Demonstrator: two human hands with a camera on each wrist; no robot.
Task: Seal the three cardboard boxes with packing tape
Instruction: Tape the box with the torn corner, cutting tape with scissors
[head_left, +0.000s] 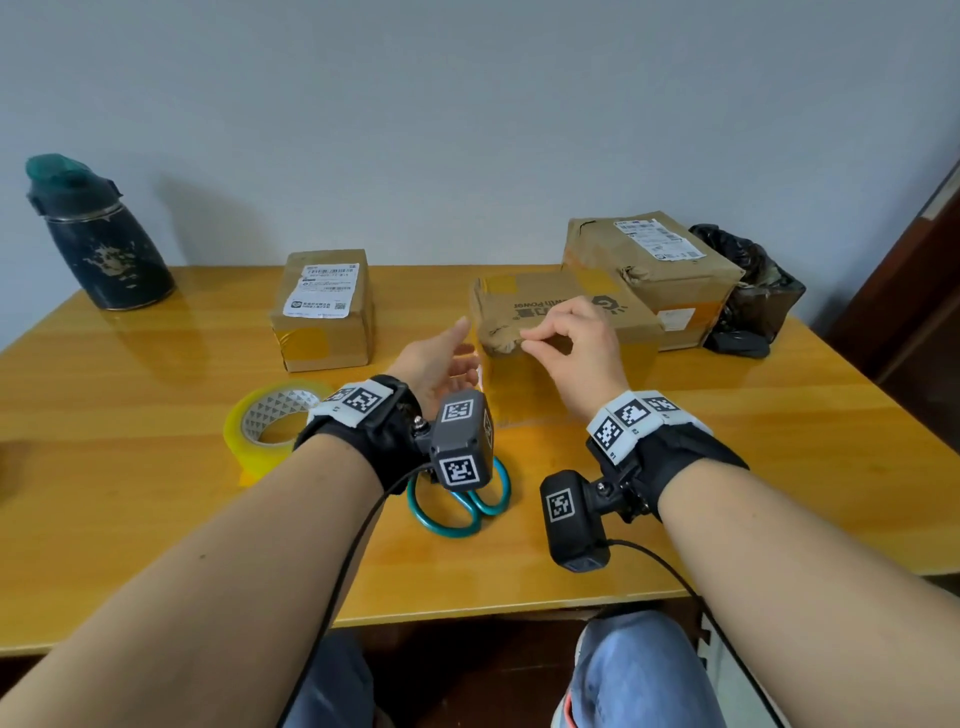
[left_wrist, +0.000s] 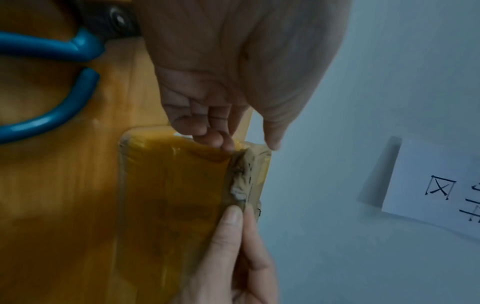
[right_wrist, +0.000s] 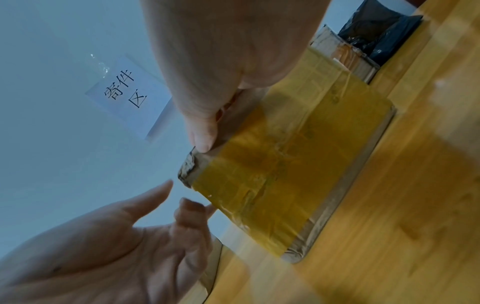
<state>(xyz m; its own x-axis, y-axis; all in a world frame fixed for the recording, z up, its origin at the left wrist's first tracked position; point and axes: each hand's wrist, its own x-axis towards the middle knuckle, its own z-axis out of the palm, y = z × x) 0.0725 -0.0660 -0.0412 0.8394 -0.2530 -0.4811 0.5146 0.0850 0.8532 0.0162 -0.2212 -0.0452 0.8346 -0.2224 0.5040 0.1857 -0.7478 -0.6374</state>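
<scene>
While the left hand (head_left: 441, 358) hovers with slack fingers beside it, right fingers (head_left: 540, 338) pinch the middle box's (head_left: 561, 312) torn front edge.

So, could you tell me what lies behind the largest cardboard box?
A crumpled black plastic bag sits behind the largest cardboard box, against the wall. The box hides the bag's left part; its contents cannot be seen.

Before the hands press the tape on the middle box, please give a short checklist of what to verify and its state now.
1. Middle box flat on the table: ok.
2. Yellow tape already on its near side: ok.
3. Torn top-front edge covered by tape: not ok.
4. Right hand at that edge: ok.
5. Left hand open, beside the box's left corner: ok.
6. Tape roll and scissors close by: ok.
</scene>
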